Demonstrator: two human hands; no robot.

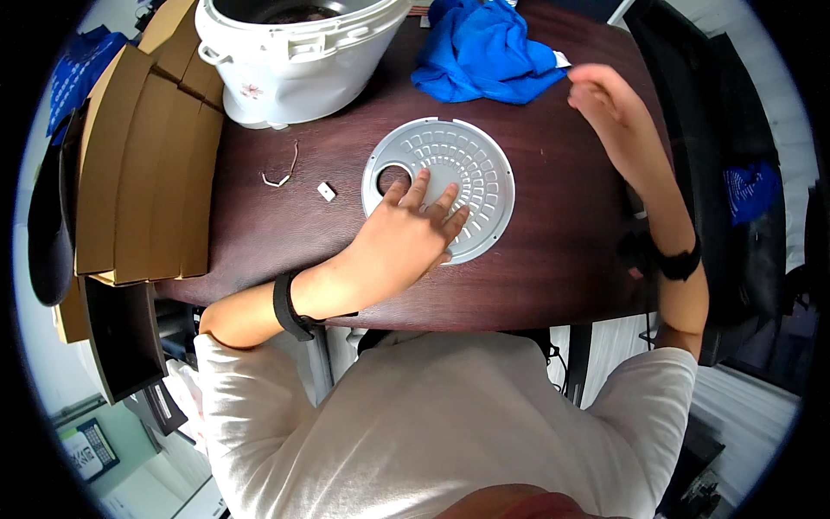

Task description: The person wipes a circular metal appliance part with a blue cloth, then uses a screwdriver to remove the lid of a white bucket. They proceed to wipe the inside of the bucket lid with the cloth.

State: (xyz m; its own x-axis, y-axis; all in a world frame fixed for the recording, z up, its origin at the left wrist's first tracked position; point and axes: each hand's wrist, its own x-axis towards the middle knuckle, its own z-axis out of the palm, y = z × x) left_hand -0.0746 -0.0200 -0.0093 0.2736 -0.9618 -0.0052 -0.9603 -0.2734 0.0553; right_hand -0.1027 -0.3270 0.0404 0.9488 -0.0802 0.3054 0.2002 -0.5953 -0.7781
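My left hand (405, 243) rests on a round grey plate (496, 175) with rings of slots and one large round hole near its left side. Its fingers are spread over the plate, palm down, and cover the lower left part. The plate lies on the dark reddish-brown table. My right hand (603, 97) is raised at the right, blurred, with its fingers curled. Close to its fingertips is the white tag of a crumpled blue cloth (486, 58); whether they touch, or whether the hand holds something, I cannot tell.
A white appliance body (295, 81), likely a rice cooker, stands at the back left. A small white block (327, 191) and a short wire with a white sleeve (279, 178) lie left of the plate. Cardboard boxes (152, 181) line the table's left edge.
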